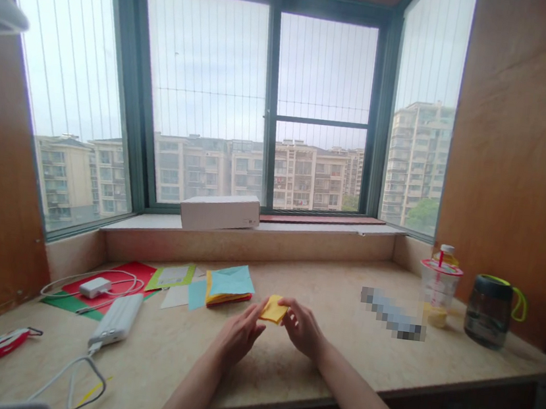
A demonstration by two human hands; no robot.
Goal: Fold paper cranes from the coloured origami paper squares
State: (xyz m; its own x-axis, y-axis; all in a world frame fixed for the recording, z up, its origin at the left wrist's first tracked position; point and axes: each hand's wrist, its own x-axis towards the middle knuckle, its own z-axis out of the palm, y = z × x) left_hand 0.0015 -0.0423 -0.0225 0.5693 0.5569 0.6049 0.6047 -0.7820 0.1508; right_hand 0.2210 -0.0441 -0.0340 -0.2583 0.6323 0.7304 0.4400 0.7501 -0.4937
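Note:
Between my two hands is a small folded piece of yellow paper (pixel 274 310), just above the stone-topped desk. The fingers of my left hand (pixel 241 330) pinch its left edge. On the opposite edge, the thumb and fingers of my right hand (pixel 303 328) grip the paper. Behind my left hand lies a stack of coloured paper (pixel 231 282), light blue on top with yellow and red sheets beneath. Left of the stack are a small light blue sheet (pixel 197 295) and a white sheet (pixel 176 297).
A white power bank (pixel 118 319) with cables and a charger plug (pixel 94 287) lies left, near red and green sheets. A red-and-white tool (pixel 1 347) is at far left. Right stand a plastic cup (pixel 438 284) and a dark bottle (pixel 488 314). A white box (pixel 219 212) rests on the sill.

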